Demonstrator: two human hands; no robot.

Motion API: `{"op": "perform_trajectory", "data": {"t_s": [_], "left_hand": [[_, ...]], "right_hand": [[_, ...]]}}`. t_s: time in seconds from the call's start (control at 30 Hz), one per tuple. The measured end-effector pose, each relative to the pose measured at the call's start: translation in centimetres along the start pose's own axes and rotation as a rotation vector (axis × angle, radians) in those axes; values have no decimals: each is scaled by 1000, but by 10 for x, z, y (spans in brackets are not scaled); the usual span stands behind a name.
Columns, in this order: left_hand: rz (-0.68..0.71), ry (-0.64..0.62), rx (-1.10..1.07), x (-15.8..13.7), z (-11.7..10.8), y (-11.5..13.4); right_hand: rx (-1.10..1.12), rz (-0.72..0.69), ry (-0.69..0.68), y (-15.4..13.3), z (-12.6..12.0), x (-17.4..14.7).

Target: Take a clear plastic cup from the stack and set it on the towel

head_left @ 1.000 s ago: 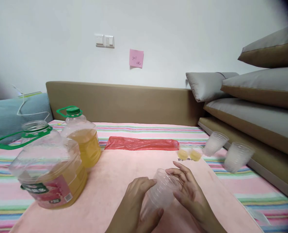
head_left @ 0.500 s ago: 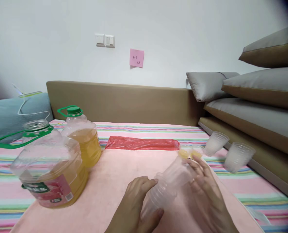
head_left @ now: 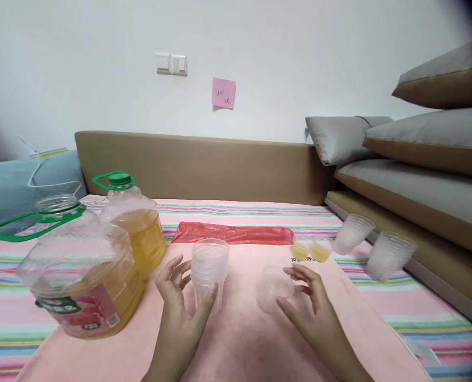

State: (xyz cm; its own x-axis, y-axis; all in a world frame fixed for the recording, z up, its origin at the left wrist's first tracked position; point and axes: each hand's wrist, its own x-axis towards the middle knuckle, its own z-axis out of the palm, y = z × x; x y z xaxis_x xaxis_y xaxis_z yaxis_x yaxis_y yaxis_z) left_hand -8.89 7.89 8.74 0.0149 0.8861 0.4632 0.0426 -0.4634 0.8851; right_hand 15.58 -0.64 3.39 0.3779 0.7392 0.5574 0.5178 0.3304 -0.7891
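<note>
**One cup split off the stack, two small cups filled, oil jugs waiting**

The left hand [head_left: 180, 302] grasps the upright stack of clear plastic cups [head_left: 209, 270], thumb on the near side and fingers spread behind, with the stack standing on the pink towel [head_left: 236, 339]. The right hand [head_left: 309, 300] curls loosely round a single clear plastic cup [head_left: 274, 286] lying tilted on the towel, fingertips touching it; whether the grip is firm I cannot tell.

Judged progress: one cup is apart from the stack. Two small clear cups of yellow liquid [head_left: 309, 251] already stand filled at the towel's far edge. Two more clear cup stacks [head_left: 373, 244] lean against the cushions on the right and look untouched. The single cup is empty.

On the left, a large clear oil jug with pink label and green handle [head_left: 79, 281] has its cap off. Behind it stands a second clear oil jug with green cap [head_left: 134, 228], closed. A red plastic bag [head_left: 232, 234] lies flat beyond the towel.

The surface is a striped bedsheet [head_left: 414, 313] with a tan headboard [head_left: 196, 164] behind. There are grey and tan cushions [head_left: 419, 154] on the right. The white wall carries a double switch [head_left: 171, 64] and a pink sticky note [head_left: 224, 93].
</note>
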Motion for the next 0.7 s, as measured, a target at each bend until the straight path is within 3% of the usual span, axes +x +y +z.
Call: {"op": "perform_trajectory", "data": {"t_s": [0.2,0.7], "left_hand": [[-45,20,-149,-2,1,1],[-85,-24,-184,-11,3,3]], "right_hand": [[-18,127,-189,-11,23,-14],[-33,144,-235,-18,25,-15]]}}
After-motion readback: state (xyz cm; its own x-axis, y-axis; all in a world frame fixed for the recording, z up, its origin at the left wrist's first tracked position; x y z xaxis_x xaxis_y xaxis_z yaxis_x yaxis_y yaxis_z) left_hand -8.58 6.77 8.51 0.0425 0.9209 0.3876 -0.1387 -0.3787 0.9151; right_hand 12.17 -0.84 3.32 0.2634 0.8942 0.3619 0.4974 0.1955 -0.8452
